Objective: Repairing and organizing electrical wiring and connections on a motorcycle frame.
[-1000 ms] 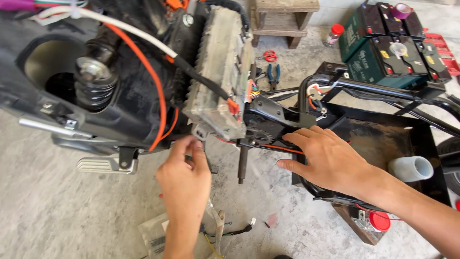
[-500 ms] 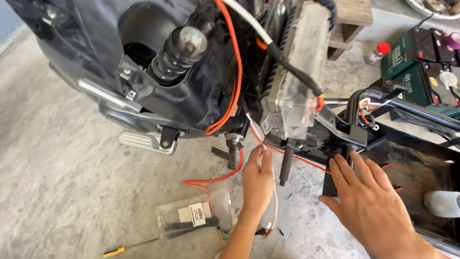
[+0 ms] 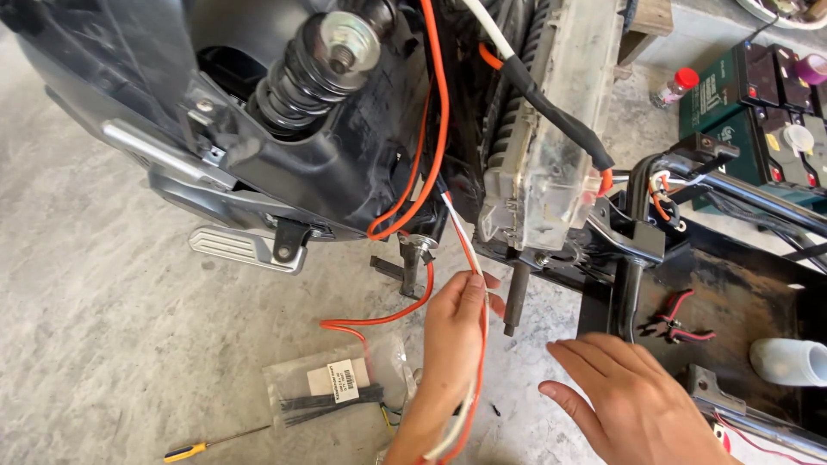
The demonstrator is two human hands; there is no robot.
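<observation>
Your left hand [image 3: 457, 331] is pinching a thin bundle of red and white wires [image 3: 472, 258]; the grip is closed around them with the fingertips [image 3: 479, 282] up near the underside of the scooter body [image 3: 284, 146]. The wires are running down across your palm and wrist, and up toward the black frame beside the clear plastic controller box [image 3: 551, 146]. One longer orange cable [image 3: 431, 129] is looping down from the top of the body and curling out over the concrete floor [image 3: 103, 344].

Your right hand [image 3: 633, 400] is holding nothing: its grip is released, fingers spread flat and hovering over the floor just beside the black metal tray [image 3: 741, 301]. It is sitting near the left hand but not touching it.

Counting what is lying about you: one coil spring shock absorber [image 3: 301, 73] on the body, one silver footrest [image 3: 237, 245], one clear bag of black cable ties [image 3: 332, 392] on the floor near your left wrist, one yellow-handled screwdriver [image 3: 194, 448] beside that bag, one pair of red-handled pliers [image 3: 676, 323] in the tray, and one white cup [image 3: 788, 362] at the tray's right edge. Green batteries [image 3: 758, 95] are standing at the upper right; at least two are showing, but I cannot tell the full count. One small red-capped bottle [image 3: 672, 86] is standing beside them.
</observation>
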